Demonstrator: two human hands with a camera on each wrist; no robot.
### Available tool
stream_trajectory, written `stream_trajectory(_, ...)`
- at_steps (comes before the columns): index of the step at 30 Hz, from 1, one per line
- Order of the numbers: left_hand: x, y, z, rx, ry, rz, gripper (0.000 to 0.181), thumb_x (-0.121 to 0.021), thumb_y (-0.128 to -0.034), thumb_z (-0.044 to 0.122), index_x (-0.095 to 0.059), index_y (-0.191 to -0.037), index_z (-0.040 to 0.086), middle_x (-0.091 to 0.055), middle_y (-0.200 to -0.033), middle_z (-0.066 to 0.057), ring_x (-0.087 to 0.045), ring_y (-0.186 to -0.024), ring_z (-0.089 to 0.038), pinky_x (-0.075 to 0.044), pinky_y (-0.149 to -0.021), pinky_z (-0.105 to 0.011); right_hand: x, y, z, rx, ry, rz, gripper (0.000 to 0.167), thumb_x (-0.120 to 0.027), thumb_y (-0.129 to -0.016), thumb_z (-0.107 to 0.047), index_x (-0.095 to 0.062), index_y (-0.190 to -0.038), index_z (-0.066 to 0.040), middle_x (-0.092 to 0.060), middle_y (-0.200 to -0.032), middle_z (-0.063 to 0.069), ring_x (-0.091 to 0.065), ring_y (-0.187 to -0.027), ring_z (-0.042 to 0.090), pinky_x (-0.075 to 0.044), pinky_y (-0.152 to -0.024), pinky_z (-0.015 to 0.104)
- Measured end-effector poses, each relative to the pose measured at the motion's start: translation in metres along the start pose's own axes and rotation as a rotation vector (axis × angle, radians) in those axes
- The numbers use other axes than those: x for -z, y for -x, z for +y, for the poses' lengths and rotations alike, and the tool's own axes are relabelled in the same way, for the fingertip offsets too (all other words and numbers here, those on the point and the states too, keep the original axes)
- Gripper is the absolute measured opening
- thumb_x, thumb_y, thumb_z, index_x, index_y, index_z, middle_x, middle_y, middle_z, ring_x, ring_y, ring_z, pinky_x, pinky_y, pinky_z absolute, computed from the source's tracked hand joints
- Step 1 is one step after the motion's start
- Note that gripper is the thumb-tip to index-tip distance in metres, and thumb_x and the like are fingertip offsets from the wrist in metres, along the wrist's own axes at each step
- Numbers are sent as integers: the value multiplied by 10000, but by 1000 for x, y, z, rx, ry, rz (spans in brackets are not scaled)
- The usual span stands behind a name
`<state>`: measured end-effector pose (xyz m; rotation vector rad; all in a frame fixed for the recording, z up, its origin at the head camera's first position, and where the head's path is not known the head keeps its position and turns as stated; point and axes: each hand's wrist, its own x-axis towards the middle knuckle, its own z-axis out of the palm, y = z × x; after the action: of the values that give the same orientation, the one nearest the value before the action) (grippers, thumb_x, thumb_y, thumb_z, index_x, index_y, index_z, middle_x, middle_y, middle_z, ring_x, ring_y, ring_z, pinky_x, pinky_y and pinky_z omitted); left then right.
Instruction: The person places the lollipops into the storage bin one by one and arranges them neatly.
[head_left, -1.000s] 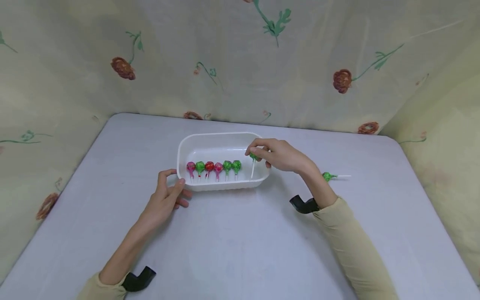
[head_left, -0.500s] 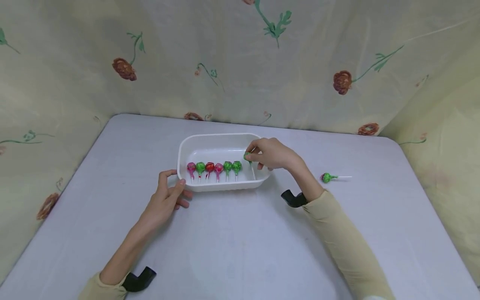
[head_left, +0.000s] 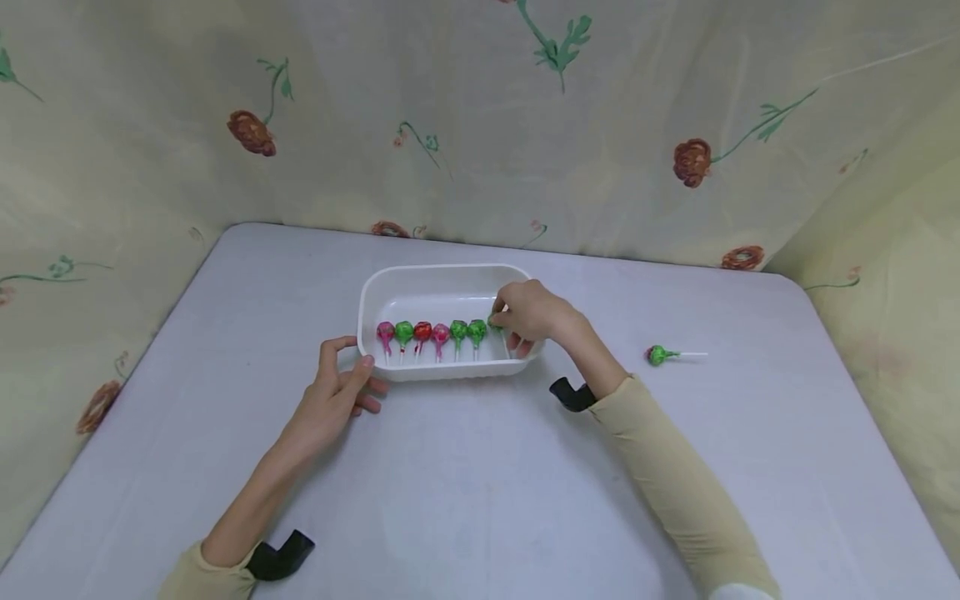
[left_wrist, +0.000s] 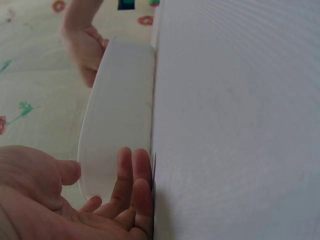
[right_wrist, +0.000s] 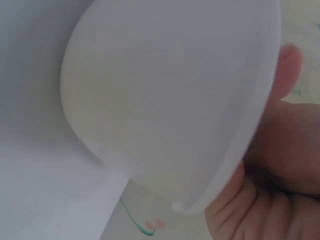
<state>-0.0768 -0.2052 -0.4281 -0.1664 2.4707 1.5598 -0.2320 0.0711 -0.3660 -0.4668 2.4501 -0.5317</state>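
Note:
A white plastic tray (head_left: 442, 374) sits on the table. My left hand (head_left: 327, 398) holds its near left corner, thumb at the rim and fingers along the outer wall. Inside, several wrapped lollipops stand in a row, heads away from me: a pink lollipop (head_left: 386, 332) at the left, a red lollipop (head_left: 422, 331) further in, a green lollipop (head_left: 477, 330) toward the right. At the tray's right end my right hand (head_left: 531, 312) pinches another green lollipop (head_left: 493, 321) by its head, mostly hidden by the fingers. In the right wrist view, the tray wall (right_wrist: 165, 100) hides the fingertips.
One more lollipop (head_left: 657, 356), green with some red, lies on the table right of the tray, white stick pointing right. A flowered curtain (head_left: 465, 125) hangs behind the white table (head_left: 480, 483). Black curved pieces (head_left: 281, 557) are fixed at both wrists.
My right hand has moved slightly left and down, lowering the green lollipop beside the row's right end. The left hand and tray have stayed in place.

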Motion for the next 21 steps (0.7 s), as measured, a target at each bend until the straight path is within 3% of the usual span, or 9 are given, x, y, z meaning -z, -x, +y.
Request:
stream_trajectory(12,0,0,-1,0,4,1,567,-396,-1178,423,-170,-1632,171,-767,-1255,-203,-748,-966,-183,-527,-868,-236,-7,-2,-1,4,38,25,272,-592,-1119,-180,-639,-1303,15,-646,-719,44,-615,-536,94,-546,-550,216)
stream_trajectory(21,1,-1,-3,-13,-4,1,561,-395,-1179,417,-177,-1630,165,-774,-1238,-206,-752,-942,-187,-531,-859,-238,-8,0,-2,10,60,34,300,-598,-1117,-183,-628,-1343,12,-655,-741,49,-630,-587,100,-548,-575,213)
